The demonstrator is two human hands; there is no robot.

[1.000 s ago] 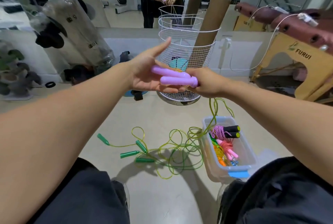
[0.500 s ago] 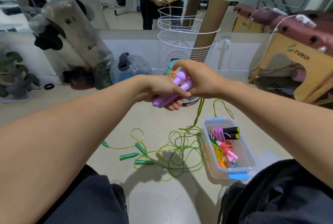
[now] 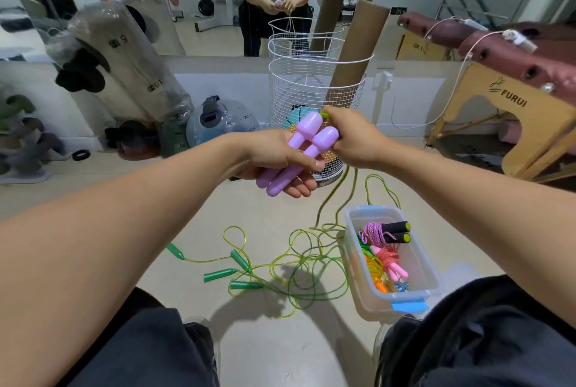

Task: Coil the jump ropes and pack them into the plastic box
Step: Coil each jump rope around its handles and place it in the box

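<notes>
Far below the left hand (image 3: 274,159), loose green-handled ropes (image 3: 280,265) lie in a tangle on the floor (image 3: 193,199).

The left hand is curled around two purple handles (image 3: 299,153), with the thumb pressed over them. The handles lie side by side. Their long way runs from low near the left hand's fingers up to the fat ends by the right hand.

The right hand (image 3: 352,140) sits just beside those fat ends, touching them. Its fingers are bent and pinch a green cord (image 3: 324,115) at the top of the handles (only a small bit of cord peeks out).

From under the right hand, the cord (image 3: 339,187) hangs down to the tangle on the floor. So the rope to wind lies below the right hand, and I think that hand is the one to wrap it around the handles.

Below the right hand, a bit to its right, sits the plastic box (image 3: 430,277). Coiled ropes (image 3: 383,249) are already inside. The right hand is the nearer one to the box.
</notes>
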